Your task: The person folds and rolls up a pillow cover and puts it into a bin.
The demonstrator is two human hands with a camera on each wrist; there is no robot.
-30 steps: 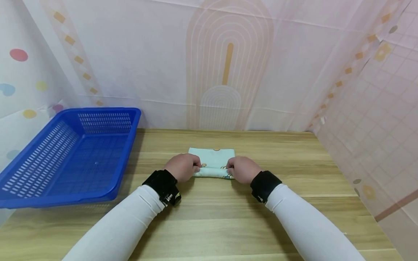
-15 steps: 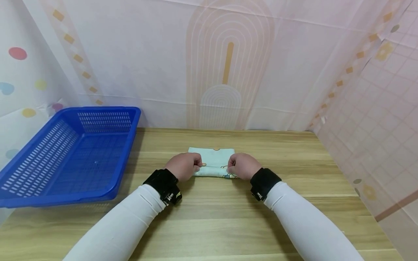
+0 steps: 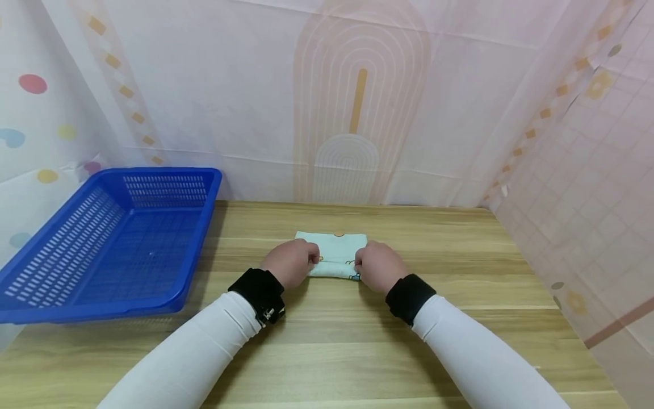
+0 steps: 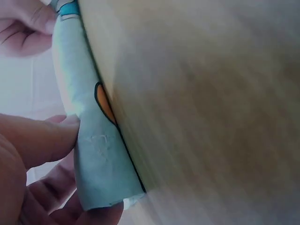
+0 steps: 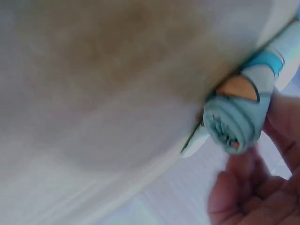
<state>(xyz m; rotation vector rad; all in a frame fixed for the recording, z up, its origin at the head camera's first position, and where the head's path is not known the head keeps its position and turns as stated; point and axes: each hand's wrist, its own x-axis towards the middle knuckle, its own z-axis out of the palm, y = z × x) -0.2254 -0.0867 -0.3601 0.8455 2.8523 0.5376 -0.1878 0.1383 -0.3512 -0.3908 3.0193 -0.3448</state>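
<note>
A pale mint-green cloth with printed figures [image 3: 338,245] lies on the wooden table, its near edge rolled into a tube [image 3: 333,270] and its far part flat. My left hand [image 3: 288,263] pinches the left end of the roll; in the left wrist view its thumb [image 4: 51,140] presses the cloth while the other fingers curl beneath. At the opposite end, my right hand [image 3: 380,267] pinches the roll between thumb and fingers. The right wrist view shows the spiral layers of the rolled end [image 5: 229,126], with orange and blue print beside it.
A blue plastic basket [image 3: 201,238] with slotted walls stands at the left, with nothing in it. Behind the wooden table [image 3: 327,352] hangs a patterned curtain [image 3: 245,102], and a pinkish checked sheet [image 3: 587,187] borders the right side.
Both hands have shifted slightly inward along the roll, the left one rightward and the right one leftward. The cloth stays in nearly the same place.
</note>
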